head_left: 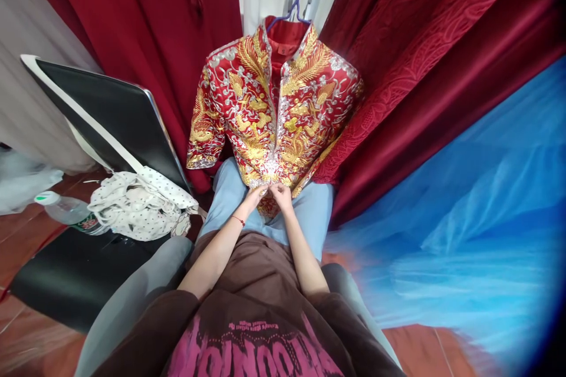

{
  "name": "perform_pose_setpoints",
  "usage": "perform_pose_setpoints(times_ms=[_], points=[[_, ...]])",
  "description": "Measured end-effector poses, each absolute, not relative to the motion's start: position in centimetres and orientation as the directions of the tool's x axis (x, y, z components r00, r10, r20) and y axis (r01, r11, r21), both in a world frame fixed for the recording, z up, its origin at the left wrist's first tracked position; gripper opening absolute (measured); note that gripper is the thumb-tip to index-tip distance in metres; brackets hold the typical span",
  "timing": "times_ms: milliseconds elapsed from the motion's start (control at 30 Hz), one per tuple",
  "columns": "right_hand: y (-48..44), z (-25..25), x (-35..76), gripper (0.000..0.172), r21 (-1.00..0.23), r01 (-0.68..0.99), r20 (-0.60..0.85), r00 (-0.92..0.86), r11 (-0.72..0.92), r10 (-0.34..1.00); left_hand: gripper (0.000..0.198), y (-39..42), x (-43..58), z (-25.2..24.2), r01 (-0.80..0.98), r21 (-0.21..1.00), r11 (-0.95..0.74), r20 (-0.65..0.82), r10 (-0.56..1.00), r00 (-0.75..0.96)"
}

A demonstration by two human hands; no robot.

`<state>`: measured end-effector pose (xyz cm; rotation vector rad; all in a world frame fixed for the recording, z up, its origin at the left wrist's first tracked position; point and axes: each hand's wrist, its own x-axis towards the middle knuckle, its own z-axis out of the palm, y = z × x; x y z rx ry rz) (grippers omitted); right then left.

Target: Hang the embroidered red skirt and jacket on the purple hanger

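Observation:
A red jacket (300, 106) with gold and silver embroidery hangs from a purple hanger (299, 3), its lower part over my knees. Its stand collar is open, and the front edges draw together toward the bottom. My left hand (256, 194) pinches the front hem on one side of the middle. Right beside it, my right hand (282, 194) pinches the other side, the fingertips of both hands almost touching. Whatever small fastening may lie between the fingers is hidden.
Dark red curtains or garments (145, 23) hang on both sides. To the left, a black chair (66, 277) bears a dotted white cloth bag (132, 203) and a plastic bottle (66, 209). Blue tulle (477, 235) spreads over the tiled floor at right.

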<state>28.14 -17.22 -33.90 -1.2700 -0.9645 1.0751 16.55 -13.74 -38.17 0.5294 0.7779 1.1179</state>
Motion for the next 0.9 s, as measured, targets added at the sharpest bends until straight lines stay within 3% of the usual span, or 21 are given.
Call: perform_pose_setpoints(times_ms=[333, 500, 900], points=[[-17.4, -33.6, 27.7, 0.034, -0.986, -0.150, -0.090, 0.139, -0.068, 0.986, 0.016, -14.0, 16.7, -37.9, -0.584, 0.724, 0.365, -0.288, 0.931, 0.226], [-17.2, -33.6, 27.7, 0.039, -0.968, -0.217, -0.151, 0.114, -0.124, 0.982, 0.029, -14.4, 16.9, -38.2, -0.608, 0.715, 0.345, -0.256, 0.938, 0.232], [-16.0, -32.3, 26.4, 0.031, -0.943, -0.287, -0.225, 0.183, -0.167, 0.957, 0.036, -14.7, 17.2, -39.3, -0.570, 0.774, 0.274, -0.277, 0.957, 0.085]])
